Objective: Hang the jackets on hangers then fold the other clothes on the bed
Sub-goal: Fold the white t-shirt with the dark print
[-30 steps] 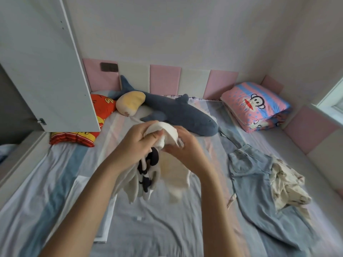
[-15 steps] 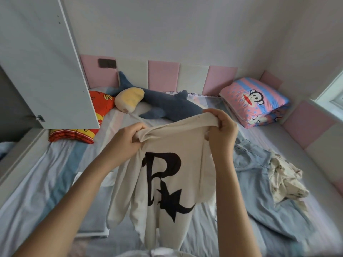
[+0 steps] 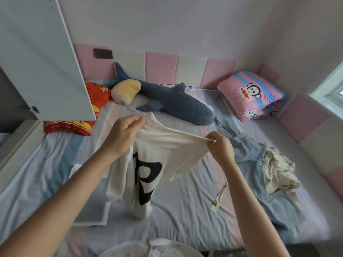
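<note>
Over the bed (image 3: pixel 185 219), the limp, light-looking shirt (image 3: pixel 167 147) seems best held where left hand (image 3: pixel 124 136), ten o'clock, and right hand (image 3: pixel 221 148), three o'clock, pinch its edge.

Matt cream cloth shirt (image 3: pixel 167 145)

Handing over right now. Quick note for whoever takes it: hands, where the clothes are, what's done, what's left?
Left hand: pinches one top corner of the cream shirt.
Right hand: pinches the other top corner. The shirt is held spread over the bed, not yet folded.
Jeans: unfolded on the bed's right side, with a patterned cream garment crumpled on them.
Done: no jackets or hangers in view, so cannot tell.
Left: fold the shirt, jeans and patterned garment.
</note>
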